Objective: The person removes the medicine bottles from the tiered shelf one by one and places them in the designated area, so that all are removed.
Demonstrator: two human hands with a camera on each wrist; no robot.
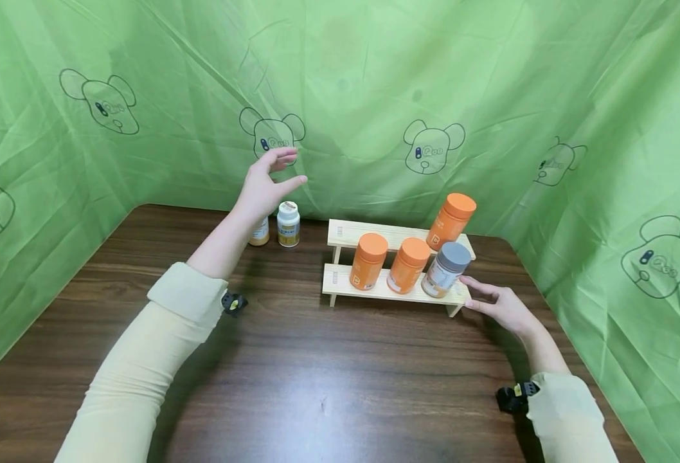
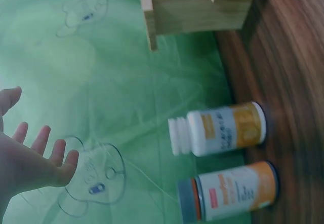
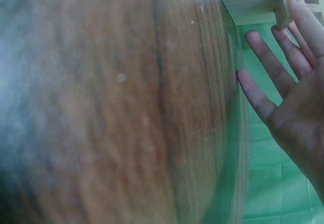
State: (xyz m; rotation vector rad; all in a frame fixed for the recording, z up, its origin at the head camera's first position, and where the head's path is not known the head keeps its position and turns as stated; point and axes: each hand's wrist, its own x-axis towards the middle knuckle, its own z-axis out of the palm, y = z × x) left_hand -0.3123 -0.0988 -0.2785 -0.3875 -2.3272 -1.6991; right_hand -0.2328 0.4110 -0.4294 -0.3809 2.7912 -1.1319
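My left hand (image 1: 267, 182) is raised open above two small bottles at the back of the table: a white-capped one (image 1: 288, 224) and another (image 1: 259, 233) half hidden behind my wrist. In the left wrist view the white-capped bottle (image 2: 218, 128) and a grey-capped bottle (image 2: 228, 190) stand apart from my spread fingers (image 2: 48, 158). My right hand (image 1: 499, 303) lies flat and open against the right end of a two-step wooden rack (image 1: 346, 283). The rack holds three orange bottles (image 1: 367, 261) (image 1: 408, 265) (image 1: 451, 221) and a grey-capped bottle (image 1: 446, 269).
The dark wooden table (image 1: 294, 379) is ringed by a green cloth backdrop (image 1: 375, 96) printed with bear outlines. Its rounded corners sit at the back left and back right. In the right wrist view my fingers (image 3: 283, 67) touch the rack's leg (image 3: 263, 3).
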